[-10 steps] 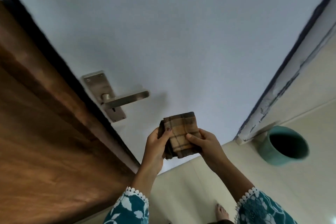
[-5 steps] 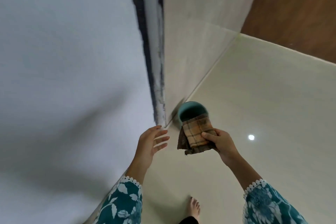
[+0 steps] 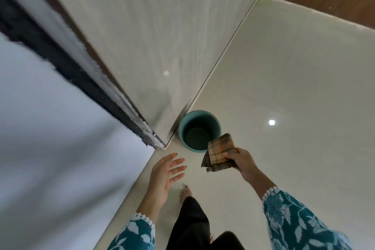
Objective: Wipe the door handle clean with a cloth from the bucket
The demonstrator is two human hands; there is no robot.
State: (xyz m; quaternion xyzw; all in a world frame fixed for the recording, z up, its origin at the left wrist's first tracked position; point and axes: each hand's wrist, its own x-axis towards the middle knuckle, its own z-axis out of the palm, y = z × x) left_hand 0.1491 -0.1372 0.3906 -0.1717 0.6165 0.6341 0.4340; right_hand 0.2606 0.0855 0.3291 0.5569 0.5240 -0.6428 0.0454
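Observation:
A folded brown-and-orange plaid cloth point(image 3: 220, 152) is gripped in my right hand point(image 3: 242, 161), held just above and to the right of the rim of a teal bucket point(image 3: 183, 126). The bucket stands on the floor against the wall corner and looks empty inside. My left hand point(image 3: 165, 172) hovers open, fingers spread, to the left of the cloth and below the bucket. The door handle is out of view.
The white door point(image 3: 50, 138) fills the left, with its dark frame edge point(image 3: 81, 79) running diagonally. A tiled wall point(image 3: 152, 36) meets the glossy cream floor point(image 3: 294, 87). My bare foot point(image 3: 185, 193) and dark trouser leg stand below the hands.
My view has swung from the door handle down to the floor. My left hand let go of the cloth; my right hand carried it down beside the bucket.

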